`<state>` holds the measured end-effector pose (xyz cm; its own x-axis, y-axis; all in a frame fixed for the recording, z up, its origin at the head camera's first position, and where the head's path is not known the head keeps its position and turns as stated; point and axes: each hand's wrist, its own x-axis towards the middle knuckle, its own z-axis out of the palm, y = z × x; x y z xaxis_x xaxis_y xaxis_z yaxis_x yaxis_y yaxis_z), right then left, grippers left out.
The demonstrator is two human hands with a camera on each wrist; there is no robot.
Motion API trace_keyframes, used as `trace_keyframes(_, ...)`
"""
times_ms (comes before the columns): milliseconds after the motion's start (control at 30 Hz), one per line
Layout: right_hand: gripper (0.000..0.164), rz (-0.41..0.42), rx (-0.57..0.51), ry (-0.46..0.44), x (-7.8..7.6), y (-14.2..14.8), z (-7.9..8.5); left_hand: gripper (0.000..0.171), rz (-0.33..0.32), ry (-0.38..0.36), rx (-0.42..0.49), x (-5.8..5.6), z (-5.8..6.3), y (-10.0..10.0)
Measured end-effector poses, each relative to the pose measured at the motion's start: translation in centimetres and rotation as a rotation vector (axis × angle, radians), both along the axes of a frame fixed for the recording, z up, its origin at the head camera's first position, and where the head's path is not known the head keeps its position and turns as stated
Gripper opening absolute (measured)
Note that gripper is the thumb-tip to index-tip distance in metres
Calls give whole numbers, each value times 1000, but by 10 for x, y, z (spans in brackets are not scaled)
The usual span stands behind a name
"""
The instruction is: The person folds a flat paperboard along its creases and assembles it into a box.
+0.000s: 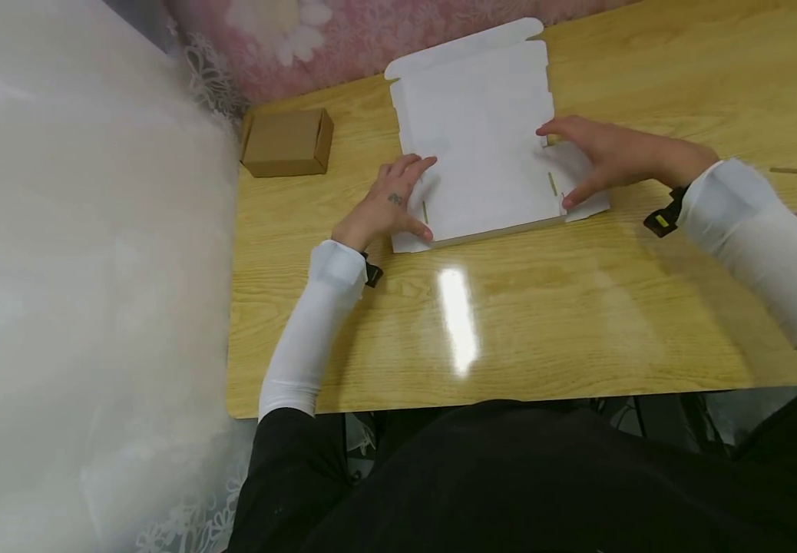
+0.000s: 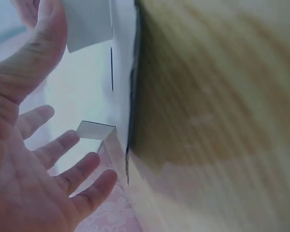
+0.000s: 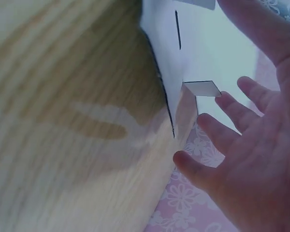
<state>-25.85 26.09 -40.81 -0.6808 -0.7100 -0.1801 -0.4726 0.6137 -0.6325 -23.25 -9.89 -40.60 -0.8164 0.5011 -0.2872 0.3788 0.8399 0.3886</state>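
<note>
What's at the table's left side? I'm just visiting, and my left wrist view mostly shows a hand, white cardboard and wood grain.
Observer: A brown rectangular cardboard box sits near the back left corner of the yellowish wood-grain table.
Operator: Neat! And how does the flat white cardboard sheet end, on the side farthest from the person?
Observer: In a narrow white flap with rounded ends, toward the pink floral backdrop.

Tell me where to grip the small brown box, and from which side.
Probably best from above, with the nearer left hand, pinching the brown box across its front and back sides: it lies flat, and its left end sits near the edge of the table.
</note>
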Motion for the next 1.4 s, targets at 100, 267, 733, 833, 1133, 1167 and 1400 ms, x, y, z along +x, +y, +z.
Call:
trace_keyframes(100, 105, -26, 8, 48, 9, 3, -4, 112, -6, -4, 60, 5, -4, -1)
trace_keyframes(267, 86, -54, 92, 55, 21, 6, -4, 96, -16, -31, 129, 10, -7, -4)
trace_keyframes(733, 72, 25, 29, 187, 25, 4, -6, 85, -3, 1, 120, 17, -7, -8)
trace_keyframes(833, 68, 18, 5, 166, 24, 4, -7, 83, 4, 0, 145, 17, -7, -8)
trace_keyframes(1133, 60, 23, 42, 208, 24, -4, 2, 84, 25, -21, 177, 16, -5, -8)
trace_keyframes(1167, 59, 30, 52, 213, 24, -5, 4, 84, 25, -21, 175, 16, -4, -8)
trace_keyframes(1400, 61, 100, 200, 149, 25, -22, 19, 84, 23, -5, 136, 16, -4, -6)
